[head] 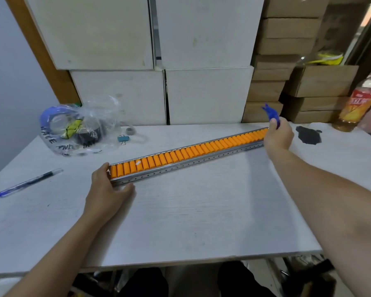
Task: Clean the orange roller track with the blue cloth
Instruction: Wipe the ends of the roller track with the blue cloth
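The orange roller track (189,154) lies diagonally across the white bench (180,211), its near end at my left and its far end rising toward the upper right. A row of orange rollers sits in a perforated metal channel. My left hand (108,187) closes its grip on the near end of the track: the thumb rests along the front rail and the fingers wrap around the end. My right hand (278,135) is at the far end of the track, its grip closed on the blue cloth (272,115); a bunched tip of the cloth sticks up above the fingers, and the rest is hidden inside the hand. I cannot tell whether the cloth touches the rollers there. On the bench to the left, well apart from the track, lies a clear plastic bag (79,127) holding rolls of tape, with a blue binder clip (123,139) just beside it. A blue pen (29,182) lies near the left edge of the bench. A dark stain (308,135) marks the bench beyond my right hand, and a bottle of orange drink (359,106) stands at the far right. White boxes (159,61) and brown cartons (287,61) are stacked behind the bench.
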